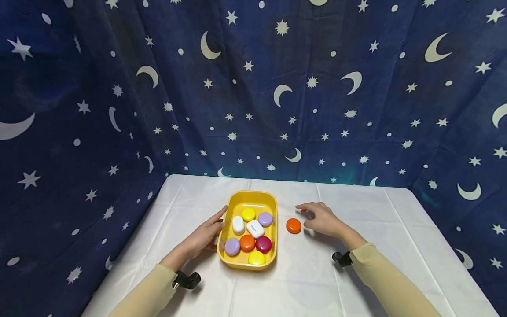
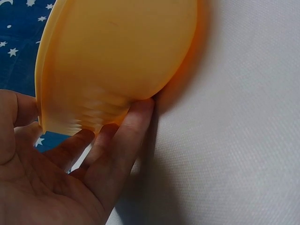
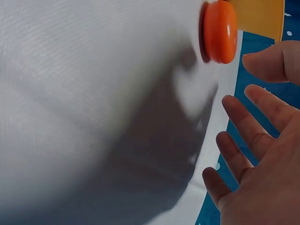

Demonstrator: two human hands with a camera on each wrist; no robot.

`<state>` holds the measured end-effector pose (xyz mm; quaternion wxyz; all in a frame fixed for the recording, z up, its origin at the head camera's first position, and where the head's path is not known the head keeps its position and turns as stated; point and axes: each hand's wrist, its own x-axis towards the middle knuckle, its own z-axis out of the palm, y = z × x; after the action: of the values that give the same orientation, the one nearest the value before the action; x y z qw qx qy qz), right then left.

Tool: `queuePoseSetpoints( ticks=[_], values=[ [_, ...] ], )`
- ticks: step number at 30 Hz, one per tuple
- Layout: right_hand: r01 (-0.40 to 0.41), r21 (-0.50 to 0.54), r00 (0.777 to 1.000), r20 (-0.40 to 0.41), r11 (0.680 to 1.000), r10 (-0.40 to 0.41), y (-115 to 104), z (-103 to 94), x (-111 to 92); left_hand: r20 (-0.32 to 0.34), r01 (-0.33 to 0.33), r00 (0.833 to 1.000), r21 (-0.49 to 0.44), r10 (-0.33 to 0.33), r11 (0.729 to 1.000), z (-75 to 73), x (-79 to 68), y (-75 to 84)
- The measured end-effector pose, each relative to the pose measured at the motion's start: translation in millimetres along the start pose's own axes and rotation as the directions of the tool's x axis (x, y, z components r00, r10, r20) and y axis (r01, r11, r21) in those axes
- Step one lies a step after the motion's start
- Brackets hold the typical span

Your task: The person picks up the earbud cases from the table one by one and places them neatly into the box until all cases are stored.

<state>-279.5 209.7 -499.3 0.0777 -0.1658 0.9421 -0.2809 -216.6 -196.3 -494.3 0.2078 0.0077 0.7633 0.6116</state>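
Note:
A yellow tray with rounded corners stands on the table, holding several glossy rounded pieces. Among them are yellow, lilac, orange and dark red discs, and two white oblong pieces. At the tray's left side, my left hand touches the outer wall with its fingertips, as the left wrist view shows. A lone glossy orange disc lies on the cloth right of the tray. Just right of it hovers my right hand, fingers spread and nothing held; thumb and disc are apart in the right wrist view.
White cloth covers the table, with fold creases in it. A dark blue curtain with moons and stars hangs behind and along the sides. Black straps with small devices sit on both wrists.

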Motion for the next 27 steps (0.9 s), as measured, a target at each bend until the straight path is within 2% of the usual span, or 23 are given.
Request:
queuePoseSetpoints(
  ticks=[14, 27],
  values=[
    [-0.029, -0.002, 0.999, 0.038, 1.000, 0.029, 1.6, 10.7, -3.3, 0.004, -0.012, 1.000, -0.001, 0.012, 1.000, -0.8, -1.0, -0.9],
    [-0.006, -0.022, 1.000, 0.018, 1.000, 0.007, 0.9, 15.7, 0.3, 0.005, -0.002, 1.000, 0.009, 0.002, 1.000, -2.6, 1.8, -1.6]
  ],
)
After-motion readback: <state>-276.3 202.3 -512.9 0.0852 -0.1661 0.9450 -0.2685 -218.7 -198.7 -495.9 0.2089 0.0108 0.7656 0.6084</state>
